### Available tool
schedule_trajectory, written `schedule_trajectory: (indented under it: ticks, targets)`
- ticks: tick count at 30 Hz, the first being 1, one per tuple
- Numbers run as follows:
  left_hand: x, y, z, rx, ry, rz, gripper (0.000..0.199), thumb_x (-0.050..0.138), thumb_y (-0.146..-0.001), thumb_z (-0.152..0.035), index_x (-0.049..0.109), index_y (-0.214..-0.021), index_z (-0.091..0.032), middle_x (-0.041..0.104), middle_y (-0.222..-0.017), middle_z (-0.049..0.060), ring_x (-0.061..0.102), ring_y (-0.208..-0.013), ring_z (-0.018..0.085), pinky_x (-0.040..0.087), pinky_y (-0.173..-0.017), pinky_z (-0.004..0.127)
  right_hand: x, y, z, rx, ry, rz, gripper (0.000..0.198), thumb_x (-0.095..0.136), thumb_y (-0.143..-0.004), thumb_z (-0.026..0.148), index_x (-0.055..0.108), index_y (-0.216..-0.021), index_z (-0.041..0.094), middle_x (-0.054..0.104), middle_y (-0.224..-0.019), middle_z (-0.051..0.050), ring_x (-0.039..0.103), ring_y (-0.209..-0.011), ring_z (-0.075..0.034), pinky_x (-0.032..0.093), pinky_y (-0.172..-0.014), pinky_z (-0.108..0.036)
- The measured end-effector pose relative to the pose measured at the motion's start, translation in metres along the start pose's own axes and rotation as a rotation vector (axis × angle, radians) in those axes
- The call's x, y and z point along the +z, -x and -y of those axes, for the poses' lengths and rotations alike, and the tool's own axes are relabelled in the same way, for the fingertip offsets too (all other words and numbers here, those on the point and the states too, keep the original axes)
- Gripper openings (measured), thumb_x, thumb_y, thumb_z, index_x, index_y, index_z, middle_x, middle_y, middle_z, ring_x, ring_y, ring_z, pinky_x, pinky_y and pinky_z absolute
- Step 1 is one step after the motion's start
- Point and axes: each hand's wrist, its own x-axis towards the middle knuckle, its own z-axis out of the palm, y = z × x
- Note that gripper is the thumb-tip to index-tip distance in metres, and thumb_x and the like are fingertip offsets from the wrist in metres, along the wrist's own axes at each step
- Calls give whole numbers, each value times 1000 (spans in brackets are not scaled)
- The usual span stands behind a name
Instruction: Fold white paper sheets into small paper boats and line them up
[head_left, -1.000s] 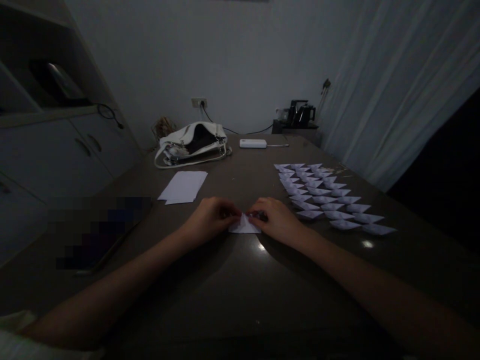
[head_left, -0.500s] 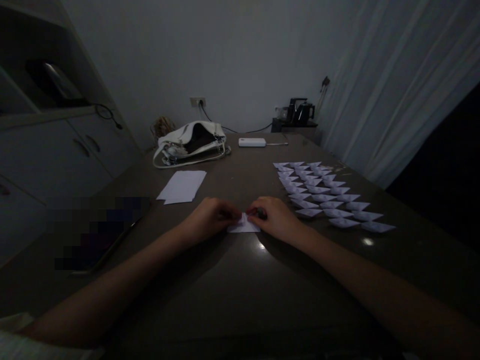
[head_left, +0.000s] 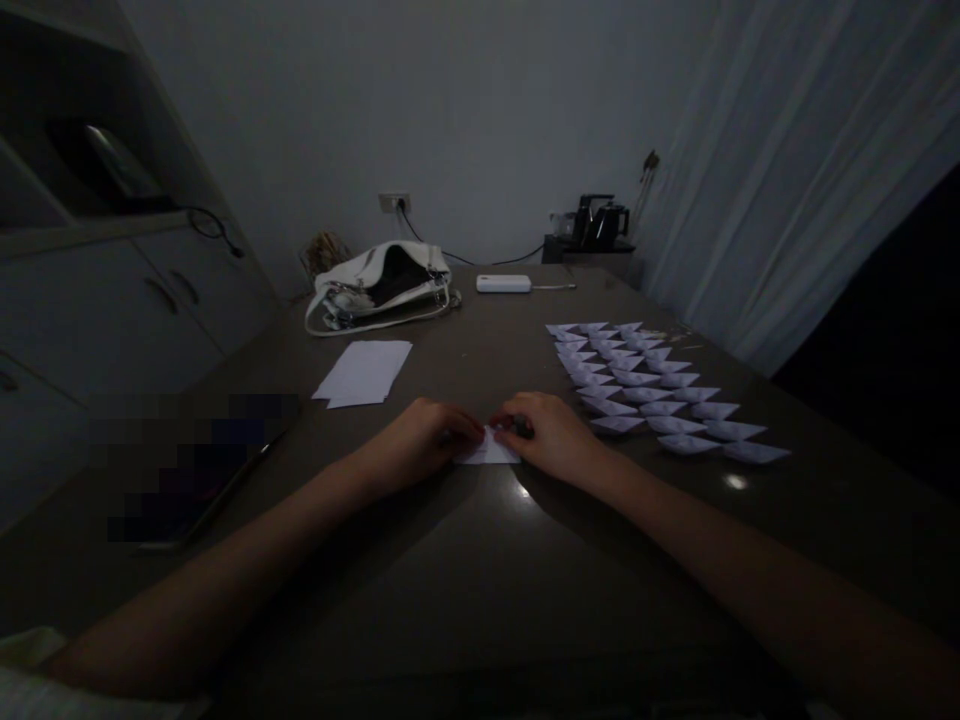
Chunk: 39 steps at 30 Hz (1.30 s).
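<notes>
little had changed over the last second: the left hand [head_left: 429, 435] and right hand [head_left: 546, 430] stayed at the small folded paper [head_left: 490, 453], fingers of each pinched on its upper part. it lay on the table [head_left: 465, 580] between them, its outline much the same, so the folding seemed still under way.

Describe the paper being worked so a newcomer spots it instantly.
On the brown table, find the left hand and right hand close together. Between them is a small folded paper, straight edge nearest the camera. Unlike the paper boats rightward and flat sheets leftward, it alone is in hand.
</notes>
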Motion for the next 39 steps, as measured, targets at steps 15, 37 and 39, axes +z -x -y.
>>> schedule_trajectory:
  ticks: [15, 37, 39]
  targets:
    - [-1, 0, -4, 20, -33, 27, 26, 49, -80, -5, 70, -91, -16, 69, -100, 5, 64, -89, 15, 46, -79, 23, -2, 1, 1, -23, 54, 38, 17, 59, -81, 20, 70, -94, 22, 63, -82, -3, 56, -76, -14, 38, -67, -24]
    - [0, 0, -3, 24, -43, 37, 24, 50, -80, -6, 70, -89, -16, 68, -100, 6, 64, -90, 16, 46, -80, 23, -3, 1, 3, -8, -12, 30, 15, 59, -79, 15, 65, -93, 19, 63, -83, -2, 55, -73, -13, 37, -65, -23]
    - [1, 0, -3, 24, -27, 34, 25, 50, -80, -6, 70, -90, -16, 68, -101, 6, 64, -90, 15, 45, -79, 23, -3, 1, 4, -10, 12, 49, 16, 58, -80, 16, 66, -94, 20, 61, -81, -3, 54, -75, -13, 37, -66, -24]
